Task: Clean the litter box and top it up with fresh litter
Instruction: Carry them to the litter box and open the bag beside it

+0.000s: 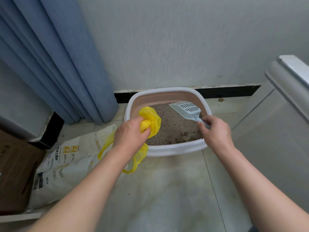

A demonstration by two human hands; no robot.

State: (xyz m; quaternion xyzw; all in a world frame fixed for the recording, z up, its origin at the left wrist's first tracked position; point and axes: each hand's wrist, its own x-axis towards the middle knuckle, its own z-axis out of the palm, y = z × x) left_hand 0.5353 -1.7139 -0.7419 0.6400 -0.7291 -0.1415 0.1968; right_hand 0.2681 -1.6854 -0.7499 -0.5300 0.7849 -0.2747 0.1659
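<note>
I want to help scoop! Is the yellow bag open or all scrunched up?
Scrunched up. The left hand clutches the bag in a bunch, and no open mouth shows.

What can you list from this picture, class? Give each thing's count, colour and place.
Litter box: one, white rim, pink inside, by the wall.
Litter: grey-brown, inside the box.
Scoop: one, pale blue, above the litter.
Plastic bag: one, yellow, over the box's left edge.
Litter sack: one, white, on the floor, left.
Cardboard box: one, brown, far left.
Curtain: blue, upper left.
Left hand: gripping the bag.
Right hand: gripping the scoop's handle.
</note>
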